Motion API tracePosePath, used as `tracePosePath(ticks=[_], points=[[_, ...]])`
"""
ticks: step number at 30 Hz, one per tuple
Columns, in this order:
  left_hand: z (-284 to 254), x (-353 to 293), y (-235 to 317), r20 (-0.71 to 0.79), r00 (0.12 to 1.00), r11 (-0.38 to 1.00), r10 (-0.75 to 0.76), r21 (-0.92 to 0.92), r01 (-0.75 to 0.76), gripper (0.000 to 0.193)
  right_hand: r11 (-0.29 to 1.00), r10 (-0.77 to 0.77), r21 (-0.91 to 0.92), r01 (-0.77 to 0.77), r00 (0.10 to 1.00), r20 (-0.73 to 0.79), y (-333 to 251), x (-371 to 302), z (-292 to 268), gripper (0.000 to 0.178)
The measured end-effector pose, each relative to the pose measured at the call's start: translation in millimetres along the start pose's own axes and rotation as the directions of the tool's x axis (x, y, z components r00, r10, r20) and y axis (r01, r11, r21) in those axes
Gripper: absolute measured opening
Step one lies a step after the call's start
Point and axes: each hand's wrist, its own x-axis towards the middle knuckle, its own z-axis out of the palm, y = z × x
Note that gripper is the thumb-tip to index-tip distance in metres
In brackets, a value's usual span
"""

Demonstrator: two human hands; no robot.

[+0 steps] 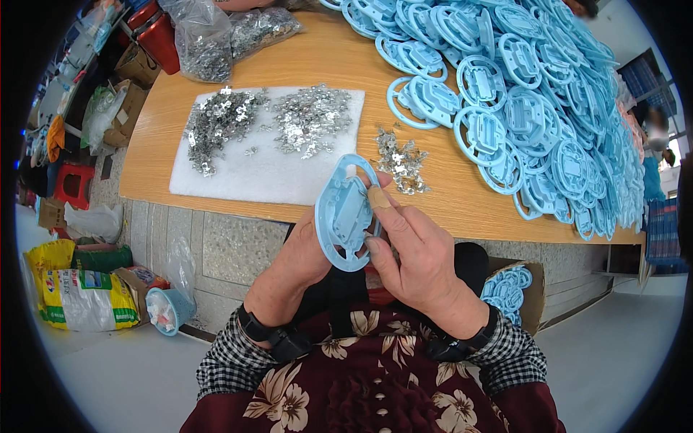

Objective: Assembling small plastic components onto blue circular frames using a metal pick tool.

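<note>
Wooden table (317,54) behind; left hand (299,258) clasps blue frame (349,211), fingers mostly hidden; right hand (419,252) pinches rim, apparently fitting, needing steady pressure.

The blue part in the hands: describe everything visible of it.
The blue part looks like plastic: an oval ring around a moulded panel, partly open between them. It is tilted, panel side toward the camera, overlapping the table in view. The left hand holds it from the left; the fingers of the right hand touch its right side.
</note>
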Motion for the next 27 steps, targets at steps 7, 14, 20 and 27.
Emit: tracePosePath(ticks=[7,14,20,27], points=[[8.6,4.4,-2.2,-0.004,0.995,0.994,0.098,-0.038,-0.098,0.055,0.998,-0.058,-0.026,0.057,0.998,-0.011,3.1,-3.0,-3.4,0.05],[6.3,6.8,2.0,0.055,0.998,0.943,-0.009,-0.331,0.027,0.057,0.995,0.028,0.093,-0.022,0.998,-0.055,4.4,-7.0,-0.2,0.043],[2.4,5.8,7.2,0.16,0.987,0.968,-0.007,-0.247,0.047,0.058,0.977,0.054,0.208,-0.041,0.997,-0.055,-4.1,0.1,-19.1,0.049],[21.2,-4.5,14.0,-0.013,0.973,0.97,-0.231,-0.084,0.229,0.065,0.978,-0.101,0.184,0.1,0.995,-0.002,-2.5,-10.2,-28.3,0.043]])
